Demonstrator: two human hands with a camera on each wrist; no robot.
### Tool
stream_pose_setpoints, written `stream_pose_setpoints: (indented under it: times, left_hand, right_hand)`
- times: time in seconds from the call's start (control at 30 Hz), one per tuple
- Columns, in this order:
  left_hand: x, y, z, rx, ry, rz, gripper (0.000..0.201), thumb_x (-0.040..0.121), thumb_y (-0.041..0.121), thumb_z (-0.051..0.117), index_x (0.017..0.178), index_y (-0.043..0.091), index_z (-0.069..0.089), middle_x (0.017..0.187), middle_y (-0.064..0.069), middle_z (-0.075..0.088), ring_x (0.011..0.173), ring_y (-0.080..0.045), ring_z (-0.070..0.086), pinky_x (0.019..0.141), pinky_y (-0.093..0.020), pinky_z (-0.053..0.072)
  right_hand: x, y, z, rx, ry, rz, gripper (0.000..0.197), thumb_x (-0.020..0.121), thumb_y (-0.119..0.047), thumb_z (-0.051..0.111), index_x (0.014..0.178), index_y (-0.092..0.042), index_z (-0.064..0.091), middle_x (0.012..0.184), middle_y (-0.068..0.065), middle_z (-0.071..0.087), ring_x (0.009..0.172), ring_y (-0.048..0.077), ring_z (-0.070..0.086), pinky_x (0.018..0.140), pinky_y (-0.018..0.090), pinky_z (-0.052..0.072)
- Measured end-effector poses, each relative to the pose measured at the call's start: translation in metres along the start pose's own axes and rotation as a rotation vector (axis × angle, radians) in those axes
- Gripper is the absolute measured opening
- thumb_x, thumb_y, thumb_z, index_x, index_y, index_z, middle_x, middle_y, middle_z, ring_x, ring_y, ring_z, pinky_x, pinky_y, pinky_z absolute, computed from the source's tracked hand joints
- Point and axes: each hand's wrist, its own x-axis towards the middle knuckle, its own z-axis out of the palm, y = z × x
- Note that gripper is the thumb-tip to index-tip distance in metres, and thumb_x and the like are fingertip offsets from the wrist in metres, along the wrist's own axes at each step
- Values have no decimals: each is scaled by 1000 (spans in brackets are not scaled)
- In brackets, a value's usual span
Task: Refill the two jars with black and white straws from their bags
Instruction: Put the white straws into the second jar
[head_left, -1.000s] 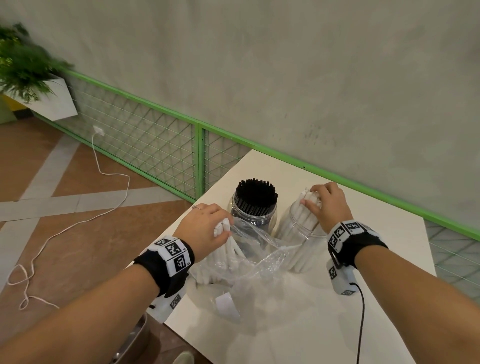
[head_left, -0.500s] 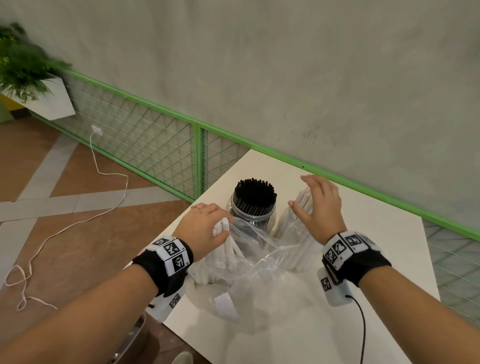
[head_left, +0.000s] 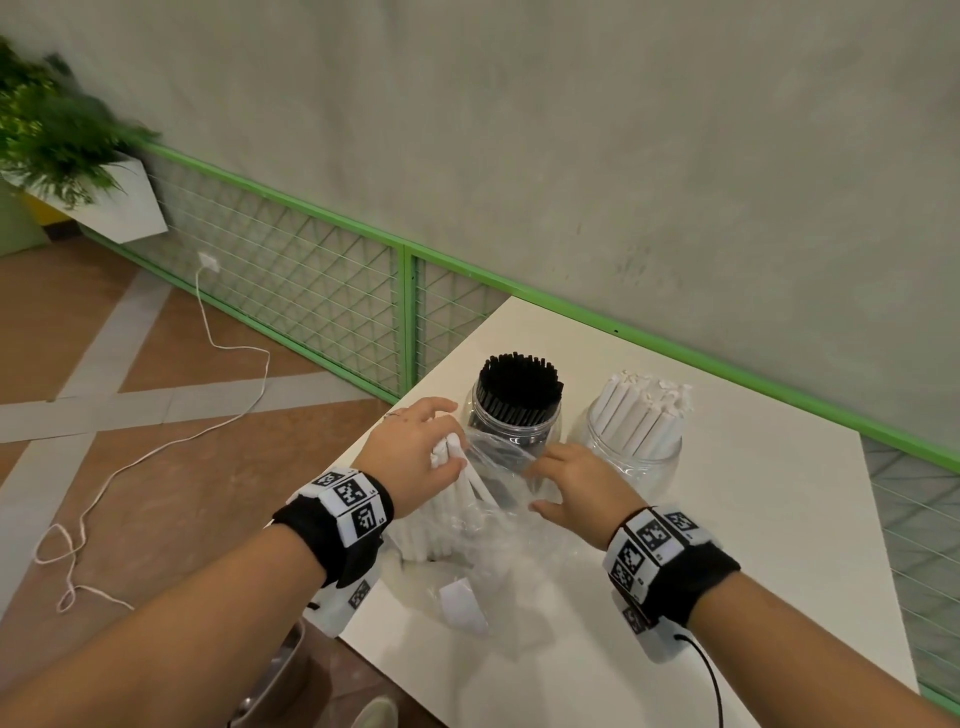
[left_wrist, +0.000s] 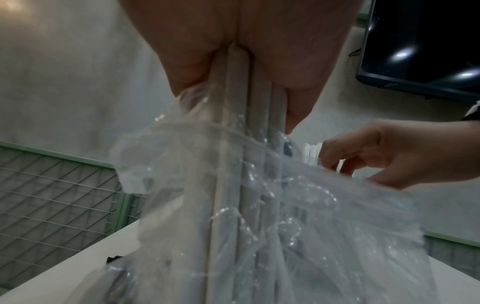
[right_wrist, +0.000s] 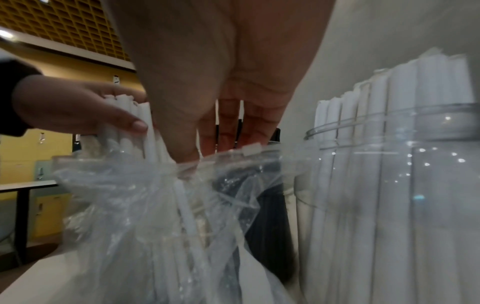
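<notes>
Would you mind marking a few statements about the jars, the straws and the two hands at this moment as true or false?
1. The left hand grips a bunch of white straws standing in the clear plastic bag. True.
2. The right hand rests on top of the white straws in the jar. False: it is at the bag's opening, fingers straight, holding nothing, apart from the white-straw jar.
3. The black-straw jar stands left of the white-straw jar in the head view. True.
4. The black-straw jar is empty. False: black straws fill it and stick out above its rim.
5. Both jars stand on the white table. True.
</notes>
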Motion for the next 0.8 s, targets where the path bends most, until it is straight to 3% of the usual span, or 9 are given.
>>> stream_pose_setpoints:
  times: [0.23,0.33,0.43,0.5,0.57,0.67,0.73,0.8]
  left_hand:
    - [1,-2,-1,-116,4,-16,15,80,31,65,94,25,62,122,12,53,109,-11,52,86,-22,29]
    - [1,-4,1,-197,16,26,20,72,37,59,90,30,60,113,15,58,103,-8,55,88,-29,43]
    - [-1,-2,2,-240,18,50,18,69,36,58,87,38,55,110,17,59,99,-5,56,86,-29,44]
    - [0,-2,1,-244,24,55,22,69,34,59,91,32,59,113,15,58,100,-7,56,86,-30,45]
    - [0,-4,2,-247,23,51,28,70,34,59,97,27,63,121,14,53,102,-8,55,89,-29,44]
    - [-2,-5,5,-256,22,37,32,72,35,59,103,29,63,125,15,48,104,-8,54,91,-30,43]
    - [-2,-3,8,-234,24,35,41,75,32,62,116,32,58,123,13,50,107,-9,52,93,-30,41]
    - [-1,-1,8,-223,19,2,56,79,27,66,131,32,44,123,11,52,109,-10,50,93,-24,37]
  right_hand:
    - [10,-16,-5,86,-16,57,50,80,-39,70,125,-20,57,117,-2,60,109,18,45,94,28,36]
    - [24,-30,1,323,0,88,70,74,-42,76,134,-20,50,126,0,57,119,21,44,103,35,37]
    - [40,-36,16,471,-83,110,98,61,-56,77,144,-26,34,134,-5,53,126,20,42,107,42,38]
    - [49,-39,24,539,-90,120,103,55,-62,76,143,-33,31,131,-9,53,124,18,44,106,43,40]
    - [54,-37,29,577,-74,143,100,52,-65,76,139,-33,38,125,-10,53,121,17,45,104,43,40]
    - [56,-37,31,522,-107,166,81,59,-57,79,130,-33,50,108,-1,48,110,21,42,98,40,40]
    - [57,-37,30,568,-55,181,62,57,-56,78,111,-30,62,98,1,50,99,21,47,88,37,43]
    - [57,-37,33,617,31,210,46,57,-53,76,87,-21,64,87,2,56,85,20,53,77,35,45]
